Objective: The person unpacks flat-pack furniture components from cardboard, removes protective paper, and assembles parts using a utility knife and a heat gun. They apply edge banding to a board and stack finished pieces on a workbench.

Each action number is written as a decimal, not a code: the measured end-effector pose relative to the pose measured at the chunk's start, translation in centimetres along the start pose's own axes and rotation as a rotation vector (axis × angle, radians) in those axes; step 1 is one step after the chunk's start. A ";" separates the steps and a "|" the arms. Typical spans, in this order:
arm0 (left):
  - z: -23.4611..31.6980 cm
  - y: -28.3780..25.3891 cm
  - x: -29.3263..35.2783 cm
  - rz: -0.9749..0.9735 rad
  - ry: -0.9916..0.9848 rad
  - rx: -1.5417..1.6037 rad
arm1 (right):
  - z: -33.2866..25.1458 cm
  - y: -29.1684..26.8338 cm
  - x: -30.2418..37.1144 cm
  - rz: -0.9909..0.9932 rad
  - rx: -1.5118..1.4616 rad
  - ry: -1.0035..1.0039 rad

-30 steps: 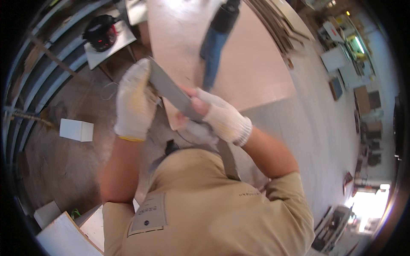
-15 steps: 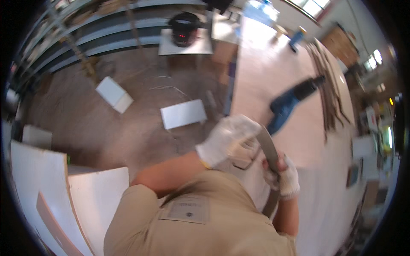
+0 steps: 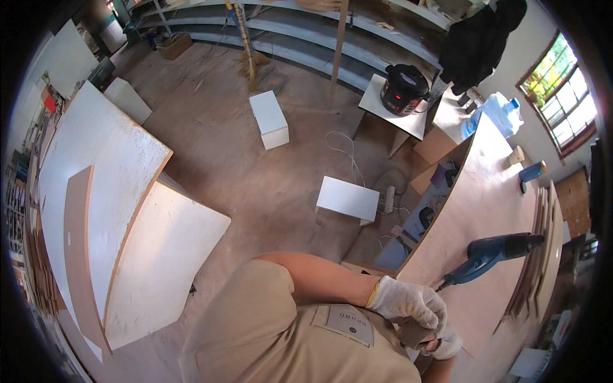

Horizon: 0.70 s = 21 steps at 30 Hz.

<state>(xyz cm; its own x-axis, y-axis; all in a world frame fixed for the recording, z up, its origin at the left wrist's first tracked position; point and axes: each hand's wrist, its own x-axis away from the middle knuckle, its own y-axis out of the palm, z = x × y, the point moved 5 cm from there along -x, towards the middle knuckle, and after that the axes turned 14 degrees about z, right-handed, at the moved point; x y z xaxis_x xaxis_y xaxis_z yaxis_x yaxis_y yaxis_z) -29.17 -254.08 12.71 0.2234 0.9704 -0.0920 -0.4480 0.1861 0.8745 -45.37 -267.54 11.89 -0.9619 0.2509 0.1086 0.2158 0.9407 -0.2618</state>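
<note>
Both my hands wear white knit work gloves and are close together at the workbench's near edge, beside my body. My left hand point(image 3: 412, 305) is closed, fingers curled down over a grey-brown flexible strip point(image 3: 414, 333). Just beyond and below it, my right hand point(image 3: 449, 343) grips the same strip, its fingers partly hidden behind the left. Only a short piece of the strip shows; the rest is out of sight. Nearest to the hands on the wooden bench top point(image 3: 469, 198) lies a blue and black heat gun point(image 3: 488, 254), its cord end toward my left hand.
Long thin boards point(image 3: 533, 255) lie along the bench's far right side. A blue bottle point(image 3: 531, 172) and a water jug point(image 3: 495, 116) stand farther back. White stools point(image 3: 348, 199) and a cooker on a small table point(image 3: 403, 89) occupy the floor area. Large white panels point(image 3: 159, 262) stand left.
The view has swung left, so the bench now appears farther right. My hands have come closer together; the strip, earlier arched between them, is now mostly hidden.
</note>
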 end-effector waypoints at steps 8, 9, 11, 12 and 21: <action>8.5 -4.9 1.5 0.786 0.512 -0.535 | 1.5 -1.4 0.3 0.628 -0.565 0.429; 9.0 -4.5 1.6 0.813 0.518 -0.547 | 1.2 -1.3 -0.5 0.659 -0.496 0.415; 9.2 -4.2 3.1 0.924 0.593 -0.534 | -1.4 -0.3 -2.4 0.659 -0.485 0.493; 8.7 -5.6 3.8 0.901 0.623 -0.430 | -3.9 -0.1 -3.2 0.659 -0.463 0.407; 4.4 -8.1 3.5 0.857 0.279 -0.339 | -14.9 -11.7 1.1 1.413 0.602 -0.176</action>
<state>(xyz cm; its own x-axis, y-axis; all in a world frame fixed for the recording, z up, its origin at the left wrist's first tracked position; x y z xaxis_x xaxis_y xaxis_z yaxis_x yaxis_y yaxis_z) -20.91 -252.92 7.40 -0.4903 0.7908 0.3664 -0.5991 -0.6112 0.5173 -46.48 -274.87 29.40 -0.0560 0.7571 -0.6509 0.8801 -0.2704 -0.3903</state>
